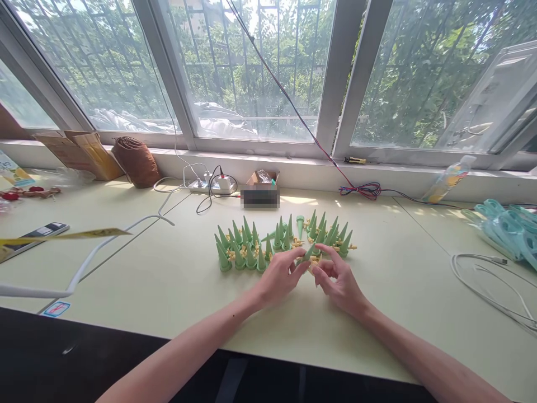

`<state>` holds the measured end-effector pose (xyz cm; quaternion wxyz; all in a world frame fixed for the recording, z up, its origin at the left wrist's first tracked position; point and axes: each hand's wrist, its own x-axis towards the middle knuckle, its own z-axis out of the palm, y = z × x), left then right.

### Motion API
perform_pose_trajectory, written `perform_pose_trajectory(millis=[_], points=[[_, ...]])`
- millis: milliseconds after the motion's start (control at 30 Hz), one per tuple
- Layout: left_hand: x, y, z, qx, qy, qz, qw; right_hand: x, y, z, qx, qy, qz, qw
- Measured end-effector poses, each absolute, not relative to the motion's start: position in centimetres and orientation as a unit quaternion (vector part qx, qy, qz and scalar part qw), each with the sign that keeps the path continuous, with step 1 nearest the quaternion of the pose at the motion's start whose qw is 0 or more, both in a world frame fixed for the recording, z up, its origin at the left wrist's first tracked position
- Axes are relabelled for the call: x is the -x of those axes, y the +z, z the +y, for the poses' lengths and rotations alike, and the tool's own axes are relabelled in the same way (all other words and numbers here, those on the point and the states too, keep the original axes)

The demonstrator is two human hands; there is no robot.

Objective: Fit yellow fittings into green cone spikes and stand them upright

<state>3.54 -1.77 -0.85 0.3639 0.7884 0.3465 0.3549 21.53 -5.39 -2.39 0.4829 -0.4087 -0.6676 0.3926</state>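
Note:
My left hand (282,275) is closed on a green plastic cone (309,252), held tilted just above the table. The fingers of my right hand (339,280) pinch a small pale-yellow piece (312,267) at the cone's base; its index finger reaches toward the cone's tip. Whether the yellow piece is inside the cone is hidden by my fingers. Behind and left of my hands stand rows of upright green cones (239,254), several with small yellow pieces at their sides. Another group of cones (333,230) stands behind my right hand. One cone (300,225) stands point down between the groups.
A small cardboard box (263,180) and a power strip (213,184) stand near the sill. White cable (88,260) and a phone (36,238) lie left. On the right are a coiled cable (482,277), teal plastic parts (509,226) and a bottle (450,180).

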Motion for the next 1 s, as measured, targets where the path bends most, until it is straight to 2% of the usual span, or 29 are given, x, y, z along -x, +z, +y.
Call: perform_pose_trajectory(millis=[100, 167, 600, 800, 1000], points=[[-3.5, -0.7, -1.6, -0.797, 0.395, 0.379, 0.254, -21.6, -2.1, -5.2, 0.441, 0.356, -0.649, 0.507], [-3.5, -0.8, -1.6, -0.796, 0.403, 0.391, 0.228, -21.7, -2.1, -5.0, 0.469, 0.321, -0.642, 0.515], [-3.6, -0.7, -1.9, -0.793, 0.336, 0.457, 0.221, -22.4, -2.8, -3.9, 0.554, 0.195, -0.686, 0.43], [-3.6, -0.8, -1.8, -0.796, 0.316, 0.45, 0.251, -22.7, -3.5, -3.6, 0.568, 0.175, -0.706, 0.385], [-3.5, -0.8, -1.9, -0.795, 0.329, 0.45, 0.238, -22.9, -3.7, -3.5, 0.579, 0.173, -0.713, 0.356]])
